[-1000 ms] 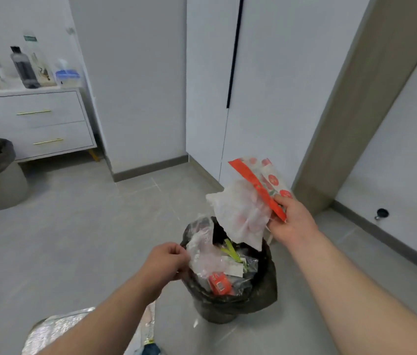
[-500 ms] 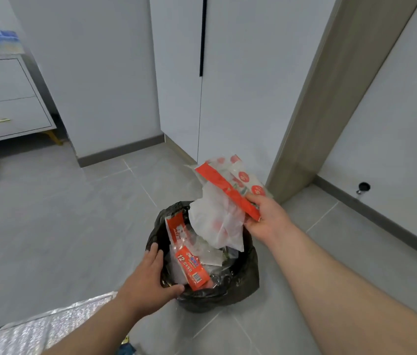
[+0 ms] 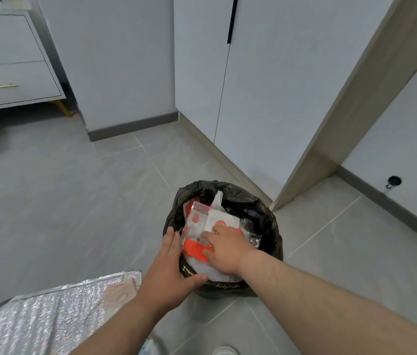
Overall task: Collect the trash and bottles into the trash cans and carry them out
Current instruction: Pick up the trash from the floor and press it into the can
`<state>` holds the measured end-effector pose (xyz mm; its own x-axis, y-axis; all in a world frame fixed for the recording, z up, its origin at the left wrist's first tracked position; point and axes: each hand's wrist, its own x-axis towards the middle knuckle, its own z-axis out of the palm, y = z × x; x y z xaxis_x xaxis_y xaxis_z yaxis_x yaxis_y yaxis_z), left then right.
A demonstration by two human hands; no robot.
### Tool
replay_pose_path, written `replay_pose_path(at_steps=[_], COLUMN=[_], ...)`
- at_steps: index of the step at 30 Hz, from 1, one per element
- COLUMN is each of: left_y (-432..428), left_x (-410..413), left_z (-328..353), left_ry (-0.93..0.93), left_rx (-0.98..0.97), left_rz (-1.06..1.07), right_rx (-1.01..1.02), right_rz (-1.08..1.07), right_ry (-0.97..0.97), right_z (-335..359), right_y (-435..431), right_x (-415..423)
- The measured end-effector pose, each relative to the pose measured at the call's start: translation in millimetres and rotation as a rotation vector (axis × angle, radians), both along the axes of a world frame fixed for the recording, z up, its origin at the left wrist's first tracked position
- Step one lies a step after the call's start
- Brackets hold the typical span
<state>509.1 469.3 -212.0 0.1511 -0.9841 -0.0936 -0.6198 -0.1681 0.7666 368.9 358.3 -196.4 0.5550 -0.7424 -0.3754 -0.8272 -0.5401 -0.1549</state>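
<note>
A small trash can lined with a black bag (image 3: 261, 208) stands on the grey tile floor and is packed to the top. A red-and-white plastic wrapper (image 3: 197, 221) and white plastic lie on top of its contents. My right hand (image 3: 224, 248) is down inside the opening, spread over the wrapper and pressing on it, with the thumb at the wrapper's orange strip (image 3: 193, 248). My left hand (image 3: 170, 267) grips the can's near left rim, fingers along the side and thumb across the front edge.
A silver foil bag (image 3: 48, 316) lies on the floor at lower left. A white drawer unit (image 3: 10, 73) stands at upper left, white cabinet doors (image 3: 202, 73) behind the can, a door frame (image 3: 355, 111) and a floor doorstop (image 3: 393, 181) to the right.
My right hand has come down from above the can and pushed the wrapper and white plastic into it. My left hand stays on the rim. The view has tilted down and closer.
</note>
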Motion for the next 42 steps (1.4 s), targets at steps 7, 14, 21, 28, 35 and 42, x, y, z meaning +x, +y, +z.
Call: replay_pose_path(at_steps=[7,14,21,28,35,42], left_y=[1,34,147,185,120,71], left_x=[-1,43,159,200,192,179], left_z=[-7,27,-5,-82,-125,-163], left_ry=[0.042,-0.087,-0.083,-0.103,-0.182,-0.351], left_rx=[0.013,-0.033,0.120,0.413,0.407,0.460], left_rz=[0.042,0.038,0.458,0.421,0.194,-0.134], right_rx=[0.237,-0.189,-0.139,0.202,0.529,0.525], right_rz=[-0.088,-0.282,0.126,0.399,0.169,0.024], right_ry=[0.236,-0.374,-0.605,0.192,0.288,-0.016], right_z=[-40,15,43,-60,-122,-162], right_y=[1,5,82,122,149,166], right_x=[1,58,143,139,113,115])
